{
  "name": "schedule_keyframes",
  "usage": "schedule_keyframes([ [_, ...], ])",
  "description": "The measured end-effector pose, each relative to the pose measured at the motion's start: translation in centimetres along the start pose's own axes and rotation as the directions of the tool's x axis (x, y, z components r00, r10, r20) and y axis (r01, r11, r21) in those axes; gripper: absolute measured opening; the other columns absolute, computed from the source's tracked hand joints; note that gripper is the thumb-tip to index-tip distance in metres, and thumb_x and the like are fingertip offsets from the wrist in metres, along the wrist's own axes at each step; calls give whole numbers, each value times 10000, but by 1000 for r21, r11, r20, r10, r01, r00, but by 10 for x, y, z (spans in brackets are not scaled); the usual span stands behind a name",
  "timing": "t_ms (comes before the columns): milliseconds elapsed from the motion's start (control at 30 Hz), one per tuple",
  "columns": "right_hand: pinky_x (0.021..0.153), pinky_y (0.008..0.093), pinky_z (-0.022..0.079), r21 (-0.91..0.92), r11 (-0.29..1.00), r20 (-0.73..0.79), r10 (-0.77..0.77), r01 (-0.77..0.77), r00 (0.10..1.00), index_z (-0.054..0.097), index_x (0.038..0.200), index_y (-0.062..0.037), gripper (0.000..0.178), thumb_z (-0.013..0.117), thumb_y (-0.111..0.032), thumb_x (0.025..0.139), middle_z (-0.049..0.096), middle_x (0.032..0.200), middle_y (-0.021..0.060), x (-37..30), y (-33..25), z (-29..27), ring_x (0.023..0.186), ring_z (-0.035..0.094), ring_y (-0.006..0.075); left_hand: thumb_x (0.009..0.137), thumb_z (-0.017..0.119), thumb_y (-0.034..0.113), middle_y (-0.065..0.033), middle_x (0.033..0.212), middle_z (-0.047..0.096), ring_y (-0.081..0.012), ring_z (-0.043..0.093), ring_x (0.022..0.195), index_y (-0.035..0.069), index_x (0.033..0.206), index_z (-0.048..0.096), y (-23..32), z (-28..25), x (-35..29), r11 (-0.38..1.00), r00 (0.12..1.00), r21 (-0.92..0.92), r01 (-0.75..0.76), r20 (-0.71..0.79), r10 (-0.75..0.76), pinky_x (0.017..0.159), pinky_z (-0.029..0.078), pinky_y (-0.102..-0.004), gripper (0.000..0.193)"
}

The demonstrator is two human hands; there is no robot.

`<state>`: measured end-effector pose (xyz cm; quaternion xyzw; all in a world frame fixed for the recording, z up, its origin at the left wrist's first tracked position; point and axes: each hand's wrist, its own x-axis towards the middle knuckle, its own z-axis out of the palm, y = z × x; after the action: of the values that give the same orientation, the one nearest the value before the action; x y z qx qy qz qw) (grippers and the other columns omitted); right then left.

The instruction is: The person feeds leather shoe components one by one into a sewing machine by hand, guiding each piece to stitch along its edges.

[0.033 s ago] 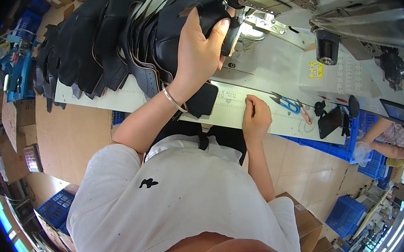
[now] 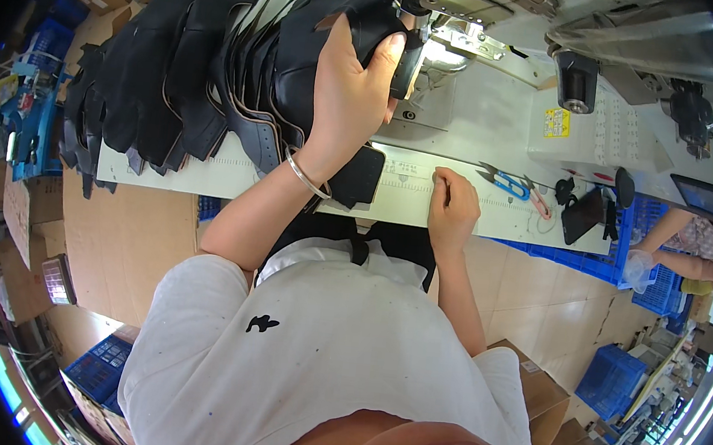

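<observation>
My left hand (image 2: 354,89) is closed on a black leather piece (image 2: 374,20), thumb on top, other fingers mostly hidden underneath. That piece lies beside the metal foot area of a sewing machine (image 2: 468,40). My right hand (image 2: 453,213) is a loose fist at the table's near edge; whatever its fingers might hold is hidden. Just left of the held piece, several black leather pieces (image 2: 251,118) overlap in a fanned row, some with small holes along the edge. Below my left wrist a dark flat piece (image 2: 357,176) hangs over the table edge.
Blue-handled thread snips (image 2: 508,184) and pink-handled ones (image 2: 537,200) lie right of my right hand, near a black flat object (image 2: 582,217). More black pieces (image 2: 144,65) pile at the left. A blue crate (image 2: 559,261) stands below the right edge; another person's arm (image 2: 672,244) is beyond.
</observation>
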<state>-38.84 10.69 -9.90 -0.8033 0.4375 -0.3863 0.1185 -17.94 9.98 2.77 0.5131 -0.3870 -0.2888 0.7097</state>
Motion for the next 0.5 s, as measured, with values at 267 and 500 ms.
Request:
schedule_keyframes([
  [267, 664, 333, 479, 5, 1000, -3, 18, -18, 1000, 659, 927, -19, 101, 632, 7, 833, 659, 814, 107, 1, 1, 0, 712, 611, 250, 955, 585, 182, -4, 658, 535, -51, 469, 437, 9, 972, 458, 0, 4, -8, 998, 996, 18, 56, -64, -55, 361, 380, -207, 215],
  [500, 663, 335, 479, 4, 1000, -15, 12, -12, 1000, 660, 926, -16, 103, 629, 11, 831, 659, 812, 105, 0, 0, 1, 710, 610, 248, 952, 601, 196, -53, 679, 553, -111, 510, 505, -20, 966, 446, -11, 6, -9, 992, 991, 73, 102, -91, -95, 433, 422, -256, 266],
])
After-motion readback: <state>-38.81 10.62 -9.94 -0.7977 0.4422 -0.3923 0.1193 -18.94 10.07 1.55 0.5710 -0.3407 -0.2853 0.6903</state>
